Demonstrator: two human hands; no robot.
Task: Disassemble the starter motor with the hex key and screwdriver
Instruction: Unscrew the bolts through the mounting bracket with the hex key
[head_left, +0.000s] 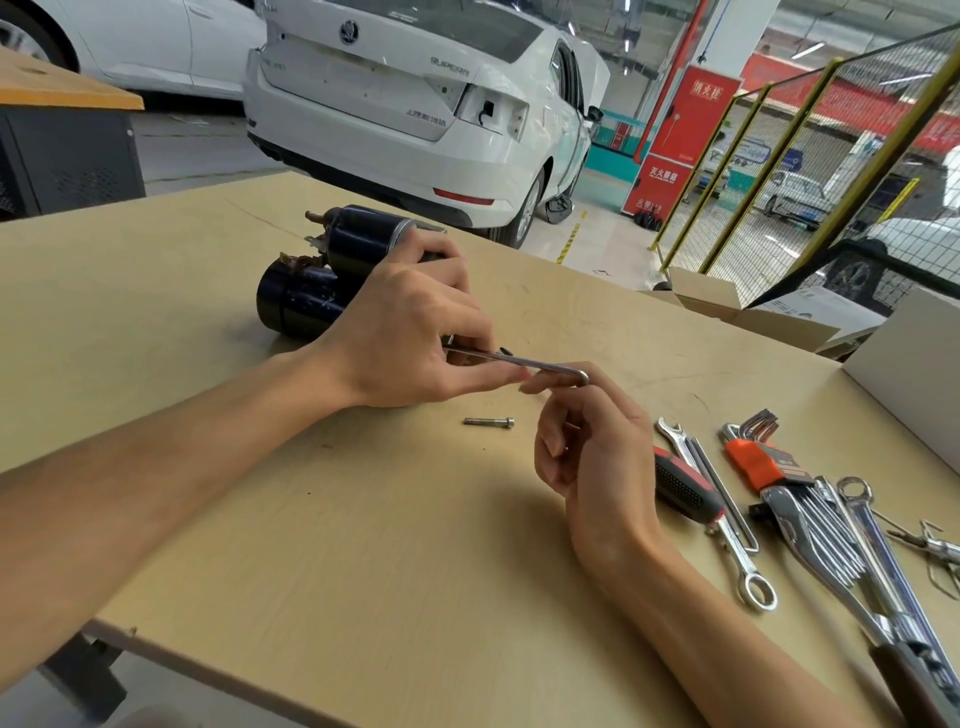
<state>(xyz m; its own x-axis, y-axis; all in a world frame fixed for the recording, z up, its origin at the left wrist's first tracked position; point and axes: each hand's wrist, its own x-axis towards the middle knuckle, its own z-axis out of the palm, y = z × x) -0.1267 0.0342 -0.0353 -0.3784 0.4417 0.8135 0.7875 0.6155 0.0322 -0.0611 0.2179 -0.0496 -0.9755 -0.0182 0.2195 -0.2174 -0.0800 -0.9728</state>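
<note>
On the surface (363, 545), the motor (332, 270) lies far left, still mostly whole, with one bolt (489, 422) already out and lying near the hands. The left hand (410, 332) pinches the hex key (540, 365) at its far end while the right hand (587, 447) holds its bend with a fingertip. The screwdriver (685, 486) lies untouched to the right, so I judge most of the work remains.
</note>
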